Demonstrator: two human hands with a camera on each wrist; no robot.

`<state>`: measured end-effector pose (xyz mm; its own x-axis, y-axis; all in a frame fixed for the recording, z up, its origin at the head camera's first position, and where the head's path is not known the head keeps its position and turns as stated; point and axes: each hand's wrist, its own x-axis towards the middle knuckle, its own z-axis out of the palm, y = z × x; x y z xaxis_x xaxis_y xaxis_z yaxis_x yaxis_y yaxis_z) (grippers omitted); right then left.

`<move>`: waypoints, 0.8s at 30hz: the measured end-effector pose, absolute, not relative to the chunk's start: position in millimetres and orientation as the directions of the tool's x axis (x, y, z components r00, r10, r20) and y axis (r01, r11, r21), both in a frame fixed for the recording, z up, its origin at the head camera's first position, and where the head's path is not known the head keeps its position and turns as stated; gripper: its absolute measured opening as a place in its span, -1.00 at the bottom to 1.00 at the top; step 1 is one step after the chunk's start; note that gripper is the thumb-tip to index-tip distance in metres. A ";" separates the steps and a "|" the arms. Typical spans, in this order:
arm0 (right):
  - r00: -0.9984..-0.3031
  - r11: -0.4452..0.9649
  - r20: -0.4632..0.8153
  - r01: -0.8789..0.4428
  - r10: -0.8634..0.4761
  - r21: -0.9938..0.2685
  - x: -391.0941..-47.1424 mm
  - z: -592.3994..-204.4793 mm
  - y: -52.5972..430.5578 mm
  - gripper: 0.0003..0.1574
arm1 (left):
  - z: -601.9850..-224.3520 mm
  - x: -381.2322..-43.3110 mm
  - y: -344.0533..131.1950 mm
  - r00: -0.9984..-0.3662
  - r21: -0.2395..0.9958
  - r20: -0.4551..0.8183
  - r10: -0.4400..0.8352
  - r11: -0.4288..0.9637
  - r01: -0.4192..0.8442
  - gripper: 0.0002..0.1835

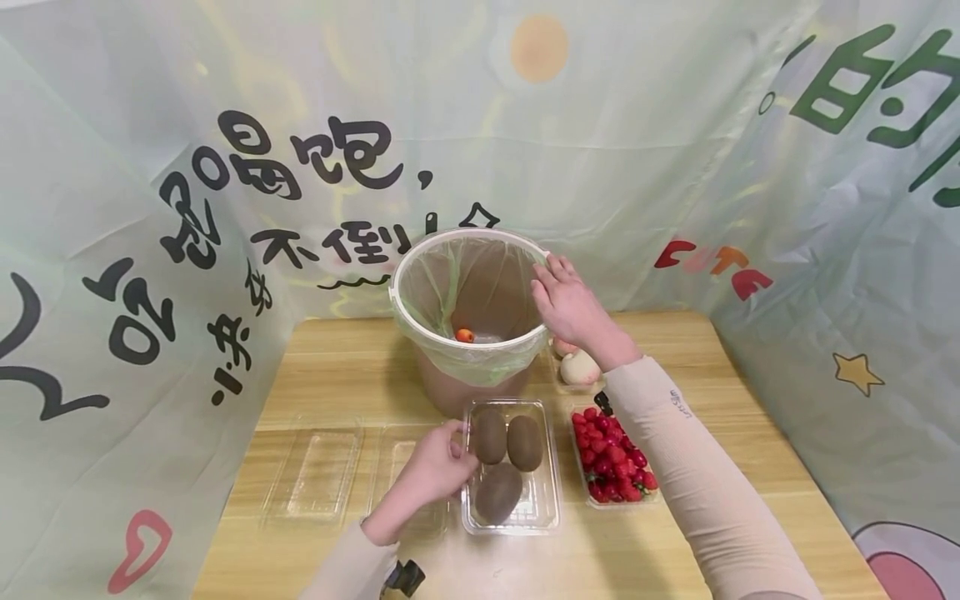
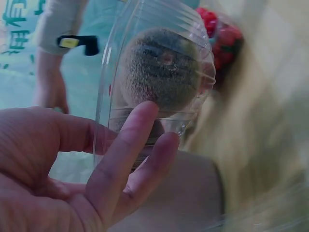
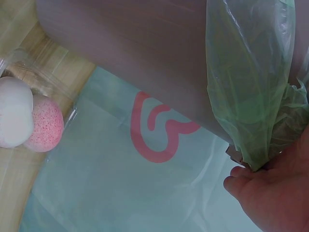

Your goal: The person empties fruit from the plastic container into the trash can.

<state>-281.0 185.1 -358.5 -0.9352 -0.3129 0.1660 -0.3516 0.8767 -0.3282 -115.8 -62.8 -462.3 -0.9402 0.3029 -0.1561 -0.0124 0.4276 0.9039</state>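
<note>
My left hand (image 1: 438, 462) grips the left side of a clear plastic box (image 1: 553, 500) holding three brown kiwis (image 1: 498, 493). In the left wrist view its fingers (image 2: 145, 125) curl under the box (image 2: 104, 96), below a fuzzy kiwi (image 2: 161, 67). The box is in front of a tall bin (image 1: 442, 392). My right hand (image 1: 573, 308) holds the right side of the bin's white rim, over the green bag (image 1: 480, 362) that lines it. The right wrist view shows the bag (image 3: 241, 77) gathered at that hand (image 3: 277, 188). One small orange-red fruit (image 1: 465, 335) lies inside the bin.
A clear box of strawberries (image 1: 615, 458) stands to the right. Behind it, partly hidden by my right arm, is a box with pale peaches (image 1: 579, 367). Clear plastic trays (image 1: 311, 475) lie at left on the wooden table (image 1: 337, 367). Printed cloth (image 1: 600, 167) surrounds the table.
</note>
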 end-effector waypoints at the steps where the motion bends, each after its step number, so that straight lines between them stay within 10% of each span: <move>1: -0.935 0.876 0.166 -0.351 -0.312 -0.330 -281.1 -358.5 185.0 -0.25 | -458.2 -116.5 -64.7 -0.942 0.902 -0.148 0.301 0.431 -0.004 -0.39; 24: -0.938 0.869 0.168 -0.345 -0.304 -0.354 -283.2 -360.4 185.2 -0.24 | -378.2 -113.2 -86.4 -0.945 0.949 -0.132 0.301 0.313 -0.033 -0.40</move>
